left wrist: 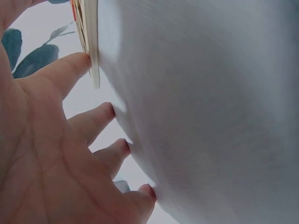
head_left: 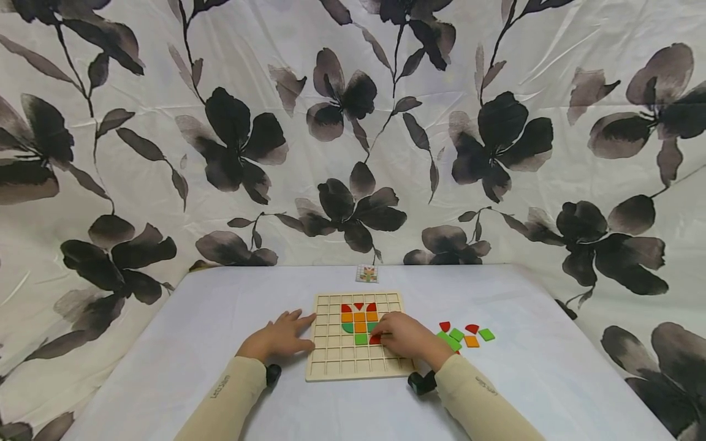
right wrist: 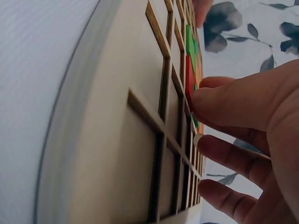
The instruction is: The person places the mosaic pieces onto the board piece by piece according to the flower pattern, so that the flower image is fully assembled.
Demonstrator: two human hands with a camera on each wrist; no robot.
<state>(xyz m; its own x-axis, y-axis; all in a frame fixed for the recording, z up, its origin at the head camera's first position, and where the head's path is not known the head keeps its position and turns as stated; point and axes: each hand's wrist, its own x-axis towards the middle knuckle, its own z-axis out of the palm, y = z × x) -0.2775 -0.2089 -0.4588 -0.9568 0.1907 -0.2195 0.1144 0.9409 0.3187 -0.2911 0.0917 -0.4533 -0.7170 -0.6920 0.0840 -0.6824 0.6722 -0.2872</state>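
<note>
A wooden grid board [head_left: 336, 361] lies on the white table, with red, orange and green tiles forming a figure in its upper middle. My left hand [head_left: 298, 334] lies flat on the table with fingers spread. In the left wrist view the left hand [left wrist: 100, 126] has its index fingertip against the board's edge [left wrist: 93, 46]. My right hand [head_left: 384, 335] rests on the board and pinches a red tile [head_left: 375, 339] at the figure's lower right. In the right wrist view the right hand [right wrist: 201, 119] has its thumb tip on the red tile [right wrist: 188, 77], beside green tiles [right wrist: 189, 42].
Several loose red, green and orange tiles [head_left: 465, 334] lie on the table right of the board. A small pattern card [head_left: 368, 273] stands at the table's far edge. A flower-print cloth [head_left: 353, 135] hangs behind and around the table.
</note>
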